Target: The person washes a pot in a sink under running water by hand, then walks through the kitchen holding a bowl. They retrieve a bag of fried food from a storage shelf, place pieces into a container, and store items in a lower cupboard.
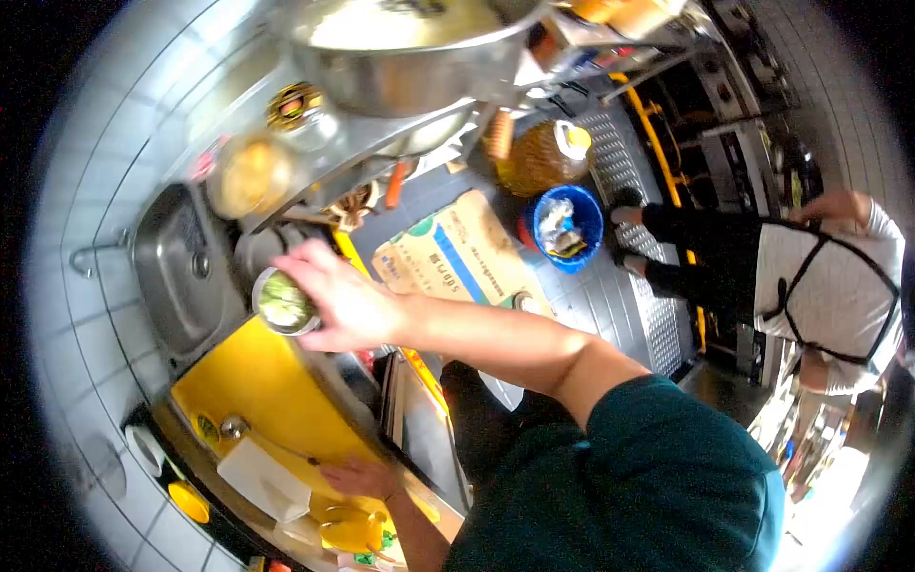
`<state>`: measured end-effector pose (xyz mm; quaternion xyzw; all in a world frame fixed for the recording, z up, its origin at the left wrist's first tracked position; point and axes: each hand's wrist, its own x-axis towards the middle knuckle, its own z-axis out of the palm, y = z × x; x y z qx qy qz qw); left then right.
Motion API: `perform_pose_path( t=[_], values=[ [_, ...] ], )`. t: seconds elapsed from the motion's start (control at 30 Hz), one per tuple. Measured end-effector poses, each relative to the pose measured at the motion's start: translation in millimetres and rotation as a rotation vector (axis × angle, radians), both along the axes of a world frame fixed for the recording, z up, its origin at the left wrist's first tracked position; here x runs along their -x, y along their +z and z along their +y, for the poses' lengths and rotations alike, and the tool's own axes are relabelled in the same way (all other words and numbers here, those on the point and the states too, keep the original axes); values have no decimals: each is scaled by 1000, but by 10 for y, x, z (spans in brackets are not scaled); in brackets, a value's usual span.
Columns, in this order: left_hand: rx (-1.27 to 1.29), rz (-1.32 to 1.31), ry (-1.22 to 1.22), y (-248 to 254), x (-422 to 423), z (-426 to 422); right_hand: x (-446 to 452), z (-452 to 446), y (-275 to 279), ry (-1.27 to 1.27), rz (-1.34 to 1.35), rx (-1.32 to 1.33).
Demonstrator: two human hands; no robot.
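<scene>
My right hand (334, 296) is wrapped round a round container (284, 301) of pale green chopped food, held near the sink's edge and the yellow board (276, 381). Lower in the view, my left hand (360, 477) is closed at the handle end of a small metal ladle (233, 426), whose bowl is over the board. A small green-patterned round item (205, 429) sits beside the ladle bowl. Next to the handle is a white rectangular tray or lid (264, 477). Yellow items (353, 526) and bits of green are near my left wrist.
A metal sink (176, 267) and large pot (400, 81) are beyond my right hand. Flattened cardboard (467, 253), a blue-rimmed bin (567, 229) and a large yellow-capped jug (548, 157) are on the floor. Another person (829, 286) stands at the right.
</scene>
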<state>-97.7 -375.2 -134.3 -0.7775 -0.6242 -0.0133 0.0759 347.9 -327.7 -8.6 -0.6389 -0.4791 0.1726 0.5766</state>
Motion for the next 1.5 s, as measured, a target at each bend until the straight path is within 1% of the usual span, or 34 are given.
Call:
perform_pose_path(
  t=[0.07,0.17,0.2,0.23,0.27,0.3,0.37,0.43,0.47,0.5,0.57,0.6,0.63,0.67,0.7,0.73,0.77,0.8,0.83,0.87,0.9,0.97,1.0,1.03,1.07,1.1,1.13,1.17,1.23,1.27,1.37,1.4,1.43,1.5],
  values=[
    [-11,-17,16,-71,-84,64,-241,-823,-253,-120,14,107],
    [47,1,85,365,-570,62,-626,-2039,-881,-358,-7,237],
    [111,-21,49,539,-755,-15,-736,-2428,-1124,-443,13,283],
    [73,83,-29,504,-778,-36,-839,-2782,-1381,-524,37,330],
    [33,190,-106,466,-705,-14,-966,-3136,-1644,-601,4,405],
    [46,139,-74,423,-670,5,-1096,-3468,-1880,-675,-30,485],
    [66,38,-11,341,-600,43,-1346,-4033,-2322,-792,-86,540],
    [90,-128,-40,337,-553,90,-1572,-4472,-2525,-884,-170,514],
    [70,2,106,425,-864,-51,-1720,-4698,-2517,-950,-245,509],
    [62,-24,115,307,-675,98,-1813,-4873,-2687,-1017,-304,503],
    [70,-107,155,164,-124,443,-1887,-4999,-2958,-1141,-308,464],
    [38,-146,228,219,-548,185,-1916,-5090,-3302,-1184,-286,406],
    [16,-200,239,227,-632,85,-1916,-5083,-3526,-1240,-273,488],
    [-6,-255,248,235,-717,-14,-1978,-5111,-3986,-1179,-164,728],
    [-29,-310,256,240,-803,-114,-2016,-5217,-4662,-1101,-54,971],
    [68,-451,301,313,-255,142,-1836,-5445,-5348,-882,-113,1201],
    [68,-306,297,310,-551,25,-1897,-5467,-5633,-823,-121,1290],
    [64,-179,298,288,-1237,-268,-1976,-5422,-5794,-759,-132,1376],
    [67,-20,304,386,-1568,-447,-1964,-5449,-5876,-830,-62,1373],
    [157,127,316,424,-782,-110,-2013,-5431,-5938,-804,-43,1436],
    [115,-81,280,349,-843,-130,-2024,-5403,-5820,-754,-4,1498],
    [19,-506,214,279,-1052,-261,-2091,-5259,-5377,-650,64,1604],
    [66,-472,216,295,-567,-11,-2087,-5237,-5260,-670,63,1584],
    [63,-474,310,247,-436,190,-2059,-5260,-5187,-667,4,1540],
    [74,-458,154,149,-73,346,-2056,-5238,-5030,-658,-1,1506],
    [61,-454,155,173,-203,288,-2049,-5245,-4874,-653,-7,1473],
    [49,-450,156,195,-336,230,-2038,-5258,-4690,-676,-69,1406],
    [37,-446,157,216,-477,168,-2076,-5249,-4499,-670,-33,1396],
    [74,60,107,305,-407,233,-2154,-5240,-4088,-651,-15,1364],
    [74,-323,163,312,-598,146,-2191,-5255,-3951,-669,-17,1280],
    [-118,-77,-115,209,-391,162,-2276,-5281,-3355,-777,-90,767],
    [-143,-173,-137,186,-420,151,-2278,-5250,-3083,-826,-77,652],
    [-137,-146,-108,172,-425,149,-2276,-5220,-2826,-872,-46,586],
    [-116,-80,-55,223,-413,140,-2203,-5213,-2417,-956,-128,459]
  ],
)
